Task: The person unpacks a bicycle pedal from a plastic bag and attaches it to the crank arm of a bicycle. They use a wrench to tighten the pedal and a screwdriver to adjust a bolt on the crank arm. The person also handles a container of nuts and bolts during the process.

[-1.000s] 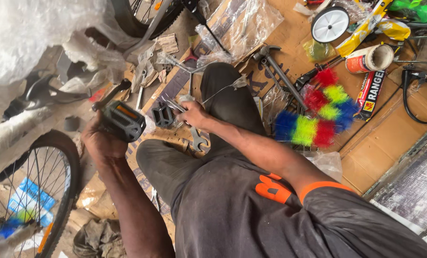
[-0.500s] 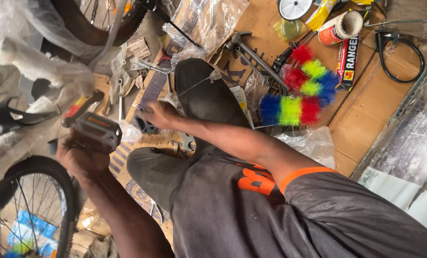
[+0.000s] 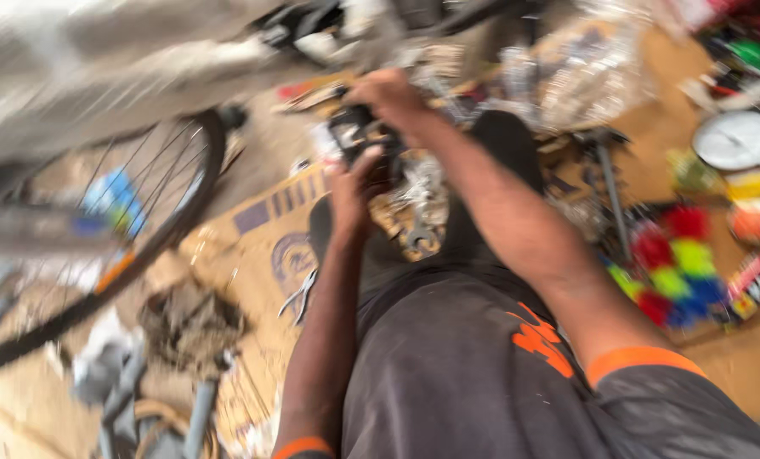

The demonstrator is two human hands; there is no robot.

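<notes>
Dark pedal-like part (image 3: 361,136) sits right between both hands, up near the top middle of the view; a second ago the left hand alone held it out to the side while the right hand reached down among the tools on the cardboard, and now the two hands have come together on it; the view has swung too, so the bicycle wheel (image 3: 133,229) now fills the left side and the multicoloured brush (image 3: 673,268) has slid off to the right. The left hand (image 3: 350,191) comes up from below, its fingers closed around the lower end of the part; the right hand (image 3: 393,102) comes over from above, its fingers curled down onto the top end, though the blur hides whether they truly clamp it. The part itself is blocky and black with pale glints; the picture is too smeared to tell more. Just below the left fingers a spanner (image 3: 418,234) lies on the cardboard sheet (image 3: 261,246); further down and left of them rest a pair of pliers (image 3: 299,297); well right of the right fingers sits a round white dial (image 3: 744,140), beyond crumpled clear plastic (image 3: 592,81).
</notes>
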